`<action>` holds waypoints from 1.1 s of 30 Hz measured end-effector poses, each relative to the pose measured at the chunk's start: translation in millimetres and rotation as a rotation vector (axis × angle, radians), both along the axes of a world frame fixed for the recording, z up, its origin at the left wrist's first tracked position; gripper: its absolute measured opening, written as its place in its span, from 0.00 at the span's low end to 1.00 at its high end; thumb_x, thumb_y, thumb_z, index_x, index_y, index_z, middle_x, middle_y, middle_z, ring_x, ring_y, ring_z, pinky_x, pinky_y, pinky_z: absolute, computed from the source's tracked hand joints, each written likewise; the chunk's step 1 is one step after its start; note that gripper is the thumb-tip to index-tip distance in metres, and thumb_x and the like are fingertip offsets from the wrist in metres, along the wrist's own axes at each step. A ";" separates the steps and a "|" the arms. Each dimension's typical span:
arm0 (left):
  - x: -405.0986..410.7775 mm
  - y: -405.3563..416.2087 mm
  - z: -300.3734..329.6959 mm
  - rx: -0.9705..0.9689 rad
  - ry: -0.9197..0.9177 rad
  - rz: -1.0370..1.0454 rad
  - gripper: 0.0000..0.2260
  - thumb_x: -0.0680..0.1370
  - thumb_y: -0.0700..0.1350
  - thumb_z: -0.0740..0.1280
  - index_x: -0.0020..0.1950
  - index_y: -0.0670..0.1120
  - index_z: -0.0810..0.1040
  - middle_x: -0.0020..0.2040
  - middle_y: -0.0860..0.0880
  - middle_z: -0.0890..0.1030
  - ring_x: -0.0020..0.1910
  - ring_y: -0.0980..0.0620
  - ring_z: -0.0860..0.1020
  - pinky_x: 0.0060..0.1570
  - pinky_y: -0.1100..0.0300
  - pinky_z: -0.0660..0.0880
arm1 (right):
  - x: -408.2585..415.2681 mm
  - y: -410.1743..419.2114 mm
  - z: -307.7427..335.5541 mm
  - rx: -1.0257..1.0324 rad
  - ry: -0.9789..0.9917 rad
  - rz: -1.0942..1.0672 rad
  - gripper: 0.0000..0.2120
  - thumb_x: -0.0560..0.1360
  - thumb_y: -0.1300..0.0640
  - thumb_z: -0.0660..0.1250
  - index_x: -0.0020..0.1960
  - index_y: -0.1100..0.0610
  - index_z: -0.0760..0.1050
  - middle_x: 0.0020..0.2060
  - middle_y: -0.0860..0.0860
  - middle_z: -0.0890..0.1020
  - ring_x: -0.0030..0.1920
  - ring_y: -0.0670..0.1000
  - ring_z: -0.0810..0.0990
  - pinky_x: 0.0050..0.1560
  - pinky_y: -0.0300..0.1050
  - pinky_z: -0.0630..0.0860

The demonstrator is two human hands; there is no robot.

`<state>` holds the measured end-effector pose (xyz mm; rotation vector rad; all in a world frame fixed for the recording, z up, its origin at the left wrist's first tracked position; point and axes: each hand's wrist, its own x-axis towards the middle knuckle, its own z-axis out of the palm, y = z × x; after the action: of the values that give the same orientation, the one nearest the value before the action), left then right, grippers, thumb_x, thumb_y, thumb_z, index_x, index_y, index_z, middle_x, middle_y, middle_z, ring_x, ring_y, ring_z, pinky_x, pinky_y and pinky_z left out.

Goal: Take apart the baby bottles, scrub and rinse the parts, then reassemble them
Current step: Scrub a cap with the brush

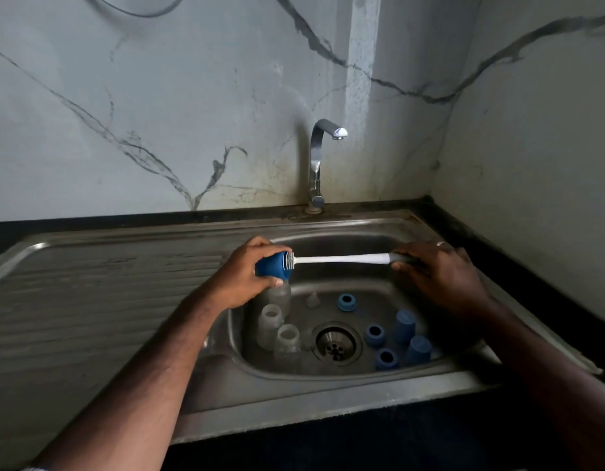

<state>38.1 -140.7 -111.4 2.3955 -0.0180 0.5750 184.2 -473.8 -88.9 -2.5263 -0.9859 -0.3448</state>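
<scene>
I hold a blue cap [273,265] over the sink [328,396], my left hand [250,277] curled round it, while my right hand [437,270] grips the handle of the brush [338,259], whose head sits in the cap's mouth. Around the drain [335,345] the parts lie apart: three clear bottles [269,326] to its left, blue rings [375,334] and caps [405,326] to its right, a teat [313,299] behind it. I judge dismantling done, scrubbing under way, rinsing and reassembly left; the tap [319,158] looks dry.
</scene>
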 end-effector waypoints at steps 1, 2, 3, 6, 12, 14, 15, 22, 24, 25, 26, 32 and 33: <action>-0.6 1.9 1.8 -0.002 -0.033 -0.002 0.29 0.67 0.36 0.79 0.66 0.51 0.79 0.56 0.50 0.73 0.58 0.53 0.75 0.62 0.59 0.72 | 0.5 0.4 -1.4 0.002 0.047 0.014 0.15 0.81 0.42 0.63 0.66 0.41 0.74 0.63 0.46 0.79 0.59 0.48 0.75 0.58 0.48 0.69; -2.1 4.4 3.7 -0.001 -0.071 -0.007 0.29 0.66 0.35 0.80 0.65 0.50 0.80 0.55 0.50 0.73 0.57 0.54 0.75 0.61 0.60 0.72 | 0.9 1.3 -1.7 -0.013 0.078 0.037 0.16 0.80 0.42 0.64 0.66 0.42 0.75 0.62 0.46 0.79 0.57 0.47 0.75 0.55 0.45 0.70; -3.8 6.9 4.4 0.006 -0.100 -0.010 0.30 0.65 0.34 0.80 0.65 0.49 0.80 0.55 0.51 0.73 0.56 0.56 0.75 0.61 0.62 0.72 | 1.4 2.1 -1.1 -0.043 0.096 0.057 0.16 0.80 0.42 0.64 0.67 0.42 0.75 0.63 0.46 0.79 0.57 0.46 0.75 0.54 0.44 0.70; -8.5 7.5 3.2 0.006 -0.099 -0.003 0.31 0.64 0.33 0.80 0.64 0.50 0.81 0.55 0.54 0.73 0.56 0.59 0.74 0.61 0.61 0.72 | -1.4 2.3 2.9 -0.096 0.014 0.073 0.18 0.80 0.39 0.62 0.68 0.41 0.73 0.66 0.44 0.77 0.64 0.49 0.74 0.60 0.45 0.63; -3.1 10.0 0.4 0.012 -0.042 -0.009 0.31 0.65 0.33 0.80 0.64 0.54 0.80 0.56 0.53 0.73 0.58 0.52 0.75 0.64 0.53 0.73 | -10.9 3.2 4.1 -0.114 -0.001 0.026 0.16 0.81 0.37 0.58 0.65 0.40 0.73 0.56 0.43 0.79 0.53 0.46 0.77 0.47 0.41 0.69; -1.4 9.3 6.0 -0.008 -0.152 0.016 0.31 0.65 0.32 0.80 0.64 0.52 0.80 0.56 0.54 0.73 0.58 0.53 0.76 0.62 0.55 0.75 | -12.9 6.9 3.1 -0.139 0.103 0.054 0.18 0.80 0.34 0.54 0.61 0.42 0.74 0.49 0.43 0.79 0.46 0.44 0.78 0.40 0.37 0.68; -1.5 9.8 7.5 -0.006 -0.181 0.017 0.31 0.64 0.32 0.80 0.64 0.51 0.80 0.56 0.54 0.73 0.58 0.54 0.76 0.61 0.55 0.76 | -13.7 7.8 3.1 -0.119 0.130 0.078 0.21 0.78 0.32 0.52 0.59 0.43 0.75 0.48 0.43 0.81 0.45 0.45 0.79 0.40 0.38 0.70; -15.2 8.9 11.0 -0.305 0.246 -0.129 0.31 0.70 0.32 0.76 0.66 0.55 0.75 0.62 0.52 0.79 0.59 0.51 0.80 0.42 0.50 0.82 | -3.0 0.1 4.5 0.080 -0.085 0.075 0.15 0.76 0.45 0.72 0.61 0.45 0.78 0.60 0.46 0.81 0.62 0.53 0.75 0.63 0.58 0.65; -19.3 7.8 15.8 -0.540 0.230 -0.137 0.22 0.72 0.35 0.74 0.64 0.45 0.75 0.58 0.41 0.81 0.46 0.47 0.83 0.28 0.58 0.76 | 1.7 -2.6 2.4 0.143 -0.136 0.060 0.15 0.73 0.49 0.76 0.58 0.47 0.80 0.58 0.48 0.81 0.61 0.56 0.75 0.60 0.61 0.64; -22.6 8.6 17.2 -0.666 0.220 -0.143 0.20 0.72 0.40 0.75 0.62 0.42 0.75 0.54 0.37 0.81 0.40 0.46 0.82 0.25 0.60 0.73 | 3.1 -3.5 1.0 0.172 -0.152 0.053 0.15 0.72 0.51 0.77 0.57 0.48 0.80 0.57 0.49 0.81 0.60 0.58 0.75 0.59 0.61 0.65; -24.6 11.1 15.8 -0.769 0.228 -0.158 0.20 0.72 0.47 0.75 0.60 0.40 0.77 0.50 0.35 0.81 0.35 0.46 0.80 0.23 0.60 0.71 | 3.1 -3.5 0.2 0.190 -0.171 0.058 0.15 0.72 0.52 0.77 0.57 0.49 0.80 0.57 0.50 0.81 0.60 0.59 0.75 0.58 0.62 0.65; -25.0 4.2 15.4 -0.924 0.302 -0.186 0.25 0.75 0.57 0.70 0.58 0.36 0.76 0.41 0.37 0.77 0.30 0.51 0.71 0.22 0.62 0.66 | -2.1 -1.0 3.3 0.132 -0.112 0.061 0.15 0.77 0.42 0.69 0.62 0.42 0.75 0.57 0.42 0.79 0.59 0.49 0.76 0.60 0.54 0.70; -23.7 5.3 17.5 -0.913 0.243 -0.216 0.27 0.72 0.56 0.76 0.60 0.38 0.76 0.43 0.38 0.78 0.31 0.51 0.73 0.23 0.61 0.68 | -2.6 -2.2 3.8 0.083 -0.052 0.048 0.16 0.78 0.39 0.66 0.64 0.40 0.74 0.56 0.40 0.77 0.56 0.46 0.76 0.55 0.49 0.72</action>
<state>14.3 -135.3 -94.0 1.5263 0.0756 0.1238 181.6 -476.0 -85.2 -2.4264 -1.0286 -0.4302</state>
